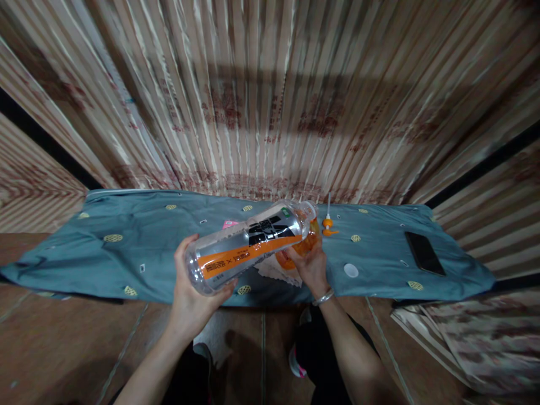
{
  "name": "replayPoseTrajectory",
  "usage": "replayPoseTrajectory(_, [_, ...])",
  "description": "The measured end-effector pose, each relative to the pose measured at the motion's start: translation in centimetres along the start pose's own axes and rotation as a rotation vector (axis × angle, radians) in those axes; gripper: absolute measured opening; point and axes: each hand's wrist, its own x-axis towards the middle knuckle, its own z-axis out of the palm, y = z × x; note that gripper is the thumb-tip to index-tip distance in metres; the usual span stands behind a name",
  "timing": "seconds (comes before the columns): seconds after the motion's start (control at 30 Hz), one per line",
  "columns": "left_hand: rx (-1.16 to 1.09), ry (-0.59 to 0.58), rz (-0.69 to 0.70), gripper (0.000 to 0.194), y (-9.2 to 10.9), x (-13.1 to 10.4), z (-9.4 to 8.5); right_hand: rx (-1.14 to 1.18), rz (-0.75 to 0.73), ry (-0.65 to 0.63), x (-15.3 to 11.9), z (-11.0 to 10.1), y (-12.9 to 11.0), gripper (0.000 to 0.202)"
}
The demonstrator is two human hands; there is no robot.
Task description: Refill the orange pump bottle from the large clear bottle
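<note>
My left hand [198, 298] is wrapped round the base of a large clear plastic bottle [248, 239] with a silver and orange label. The bottle is tilted, its uncapped mouth at the upper right, close to an orange see-through bottle [310, 242]. Around that orange bottle my right hand [311, 269] is closed, a bracelet on its wrist. The big bottle hides part of the orange one, so I cannot tell whether the mouths touch. Beneath them lies a crumpled white tissue [278, 273]. An orange pump head [328, 224] with a straw rests just beyond my right hand.
A teal patterned cloth [152, 247] covers the long narrow table. On it at the right are a round white cap [351, 270] and a dark phone [424, 253]. A pink packet [230, 224] shows behind the big bottle. Pleated curtains [270, 101] hang behind the table.
</note>
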Motion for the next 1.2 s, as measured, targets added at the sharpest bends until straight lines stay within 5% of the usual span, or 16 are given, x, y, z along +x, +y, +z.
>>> replayPoseTrajectory(0.7, [-0.063,0.045,-0.116,0.097,2.3,-0.1,0.4,0.039,-0.016,-0.001,0.1,0.1,-0.1,0.059])
replayPoseTrajectory(1.2, [-0.024,-0.013,-0.094,0.099,1.8,0.2,-0.1,0.029,-0.024,0.012,0.1,0.0,-0.5,0.061])
